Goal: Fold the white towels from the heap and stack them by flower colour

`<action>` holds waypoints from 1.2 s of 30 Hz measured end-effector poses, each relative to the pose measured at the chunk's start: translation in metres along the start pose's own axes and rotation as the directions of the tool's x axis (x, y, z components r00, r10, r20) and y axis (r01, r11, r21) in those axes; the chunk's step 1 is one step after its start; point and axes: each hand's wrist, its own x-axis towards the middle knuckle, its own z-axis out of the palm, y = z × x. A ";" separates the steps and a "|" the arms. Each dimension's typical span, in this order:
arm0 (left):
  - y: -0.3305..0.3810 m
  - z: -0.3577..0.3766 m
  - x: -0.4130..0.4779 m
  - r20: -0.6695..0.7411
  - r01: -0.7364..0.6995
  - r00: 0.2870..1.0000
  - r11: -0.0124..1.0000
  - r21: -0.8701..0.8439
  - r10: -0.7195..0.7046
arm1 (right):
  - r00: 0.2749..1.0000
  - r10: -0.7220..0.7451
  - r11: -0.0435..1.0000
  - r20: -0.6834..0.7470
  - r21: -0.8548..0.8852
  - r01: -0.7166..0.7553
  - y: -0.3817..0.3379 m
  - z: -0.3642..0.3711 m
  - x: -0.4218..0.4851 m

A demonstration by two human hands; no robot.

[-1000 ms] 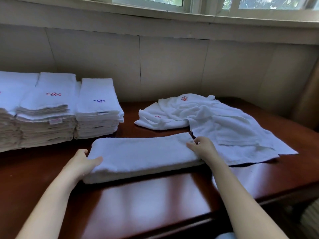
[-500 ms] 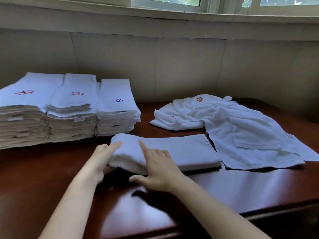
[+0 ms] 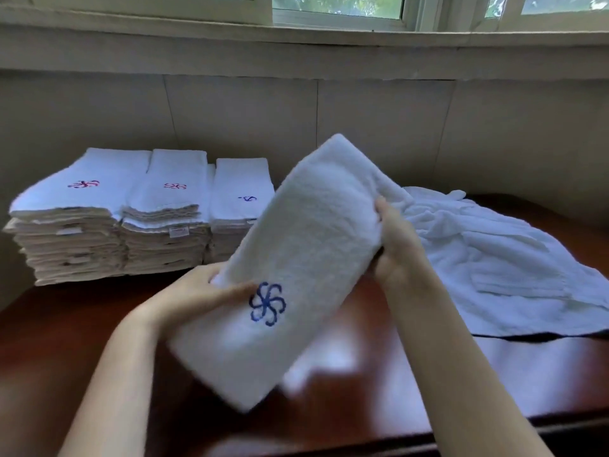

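Observation:
A folded white towel (image 3: 306, 245) with a blue flower hangs tilted in the air above the table. My left hand (image 3: 201, 291) grips its lower left edge, thumb beside the flower. My right hand (image 3: 395, 245) grips its upper right edge. Three stacks of folded towels stand at the back left: a stack with a red-and-blue flower on top (image 3: 82, 199), a stack with a red flower (image 3: 171, 192), and a lower stack with a blue flower (image 3: 240, 192), partly hidden by the held towel. The heap of unfolded white towels (image 3: 494, 255) lies at the right.
The dark red wooden table (image 3: 66, 324) runs under everything, its front edge at the bottom right. A beige wall with a window sill (image 3: 296, 44) closes off the back, right behind the stacks.
The folded towel lay flat on the table with my hands at its left end. Now both hands have lifted it and turned it over, so the blue flower faces me.

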 end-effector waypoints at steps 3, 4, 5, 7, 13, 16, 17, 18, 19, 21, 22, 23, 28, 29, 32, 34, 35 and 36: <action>-0.023 0.000 -0.001 0.129 0.170 0.980 0.971 -0.170 -0.149 | 0.986 -0.006 0.993 -0.167 -0.117 -0.014 0.026 -0.038 0.019; -0.029 0.007 -0.001 0.128 0.203 0.974 0.969 -0.144 -0.185 | 0.971 0.007 0.976 -0.240 -0.211 -0.059 0.038 -0.053 0.025; -0.035 0.014 0.001 0.104 0.232 0.969 0.971 -0.060 -0.225 | 0.952 0.017 0.946 -0.304 -0.304 -0.114 0.049 -0.069 0.032; -0.045 0.025 0.006 0.004 0.281 0.959 0.951 0.129 -0.284 | 0.928 0.012 0.870 -0.372 -0.454 -0.194 0.060 -0.092 0.044; -0.033 0.035 0.002 0.114 0.313 0.933 0.924 0.219 -0.342 | 0.915 -0.296 0.406 -0.273 -0.903 -0.138 0.054 -0.105 0.057; -0.027 0.042 -0.002 0.139 0.308 0.927 0.917 0.254 -0.350 | 0.929 -0.271 0.379 -0.252 -0.915 -0.138 0.054 -0.104 0.058; -0.026 0.043 -0.002 0.127 0.307 0.929 0.915 0.263 -0.349 | 0.939 -0.234 0.397 -0.254 -0.906 -0.146 0.054 -0.103 0.059; -0.025 0.043 -0.002 0.116 0.306 0.931 0.912 0.274 -0.347 | 0.951 -0.173 0.450 -0.257 -0.879 -0.156 0.053 -0.102 0.058; -0.025 0.042 -0.003 0.114 0.301 0.932 0.909 0.288 -0.345 | 0.963 -0.095 0.535 -0.254 -0.828 -0.166 0.053 -0.101 0.057; -0.024 0.041 -0.004 0.145 0.292 0.929 0.917 0.271 -0.339 | 0.978 0.057 0.674 -0.198 -0.715 -0.185 0.054 -0.097 0.049; -0.022 0.040 -0.005 0.177 0.287 0.928 0.931 0.224 -0.329 | 0.985 0.093 0.684 -0.145 -0.710 -0.169 0.054 -0.095 0.045; -0.020 0.039 -0.006 0.207 0.279 0.928 0.945 0.169 -0.311 | 0.991 0.104 0.678 -0.081 -0.723 -0.130 0.056 -0.094 0.044; -0.013 0.045 -0.012 0.278 0.190 0.942 0.981 0.031 -0.191 | 0.990 -0.055 0.641 0.133 -0.755 0.138 0.065 -0.093 0.042; -0.011 0.046 -0.014 0.264 0.179 0.948 0.983 0.031 -0.180 | 0.983 -0.082 0.623 0.162 -0.762 0.177 0.067 -0.091 0.042; 0.000 0.045 -0.020 0.201 0.208 0.961 0.975 -0.073 -0.190 | 0.966 -0.170 0.670 0.195 -0.696 0.258 0.062 -0.079 0.040; 0.012 0.036 -0.022 0.121 0.169 0.980 0.980 -0.106 -0.155 | 0.951 -0.246 0.720 0.189 -0.621 0.310 0.049 -0.064 0.040; 0.018 0.030 -0.022 0.069 0.129 0.990 0.983 -0.129 -0.121 | 0.943 -0.272 0.742 0.193 -0.582 0.333 0.039 -0.054 0.042; 0.025 0.022 -0.021 0.011 0.081 0.997 0.983 -0.165 -0.080 | 0.936 -0.289 0.761 0.201 -0.545 0.352 0.026 -0.041 0.048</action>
